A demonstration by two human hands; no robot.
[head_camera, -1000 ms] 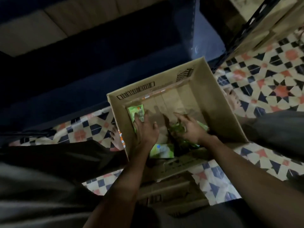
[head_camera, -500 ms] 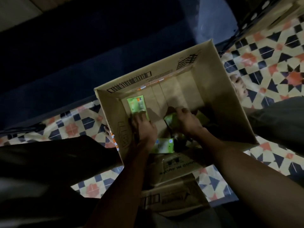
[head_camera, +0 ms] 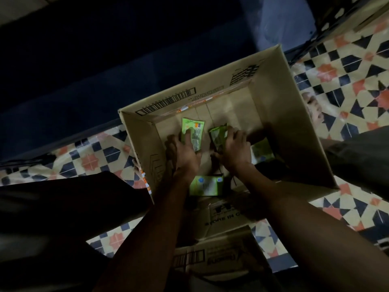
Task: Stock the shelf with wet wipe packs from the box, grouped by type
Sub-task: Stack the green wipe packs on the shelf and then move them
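Observation:
An open cardboard box stands on the tiled floor below me. Both my hands reach down into it. My left hand grips the near end of a bright green wet wipe pack lying lengthwise on the box bottom. My right hand closes around a darker green pack, lifted and tilted. Another green pack lies flat near the box's front wall between my forearms. A pale green pack shows to the right of my right hand. The dark blue shelf runs behind the box.
The floor has star-patterned tiles in orange, navy and cream. My dark-clothed knees flank the box at left and right. A bare foot sits beside the box's right wall. A folded box flap lies in front. A metal rack upright stands at top right.
My left hand has slid further onto the bright green pack and gripped it. My right hand has gathered the darker pack and raised it. The view has moved closer to the box.

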